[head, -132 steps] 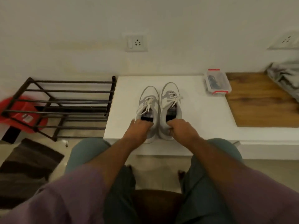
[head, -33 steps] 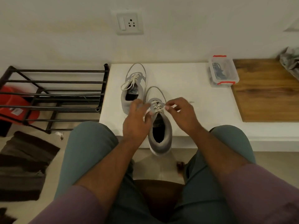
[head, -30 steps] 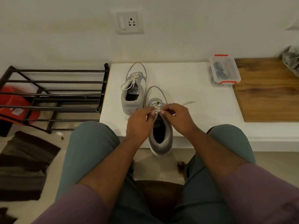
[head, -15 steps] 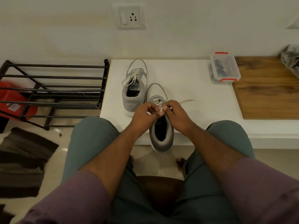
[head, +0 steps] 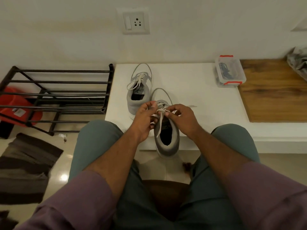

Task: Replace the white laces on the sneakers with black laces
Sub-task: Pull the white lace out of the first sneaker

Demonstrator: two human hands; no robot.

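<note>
Two grey sneakers sit on a white bench (head: 196, 90). The near sneaker (head: 167, 140) hangs its heel over the front edge. Its white lace (head: 160, 120) is loose, with one end trailing over the shoe's opening. My left hand (head: 145, 118) and my right hand (head: 180, 117) both pinch this lace at the top eyelets. The far sneaker (head: 138, 90) stands behind on the left, its white lace still tied. A clear box with red clips (head: 229, 72) holds dark laces at the back right.
A black metal shoe rack (head: 54, 95) stands left of the bench, with a red tub (head: 15, 108) behind it. A wooden board (head: 274, 90) lies on the right. A dark mat (head: 25, 166) covers the floor at left. My knees flank the near sneaker.
The near sneaker was pulled toward me off the pair. Both hands moved from the heels to its laces, and a lace end now lies pulled back over the opening.
</note>
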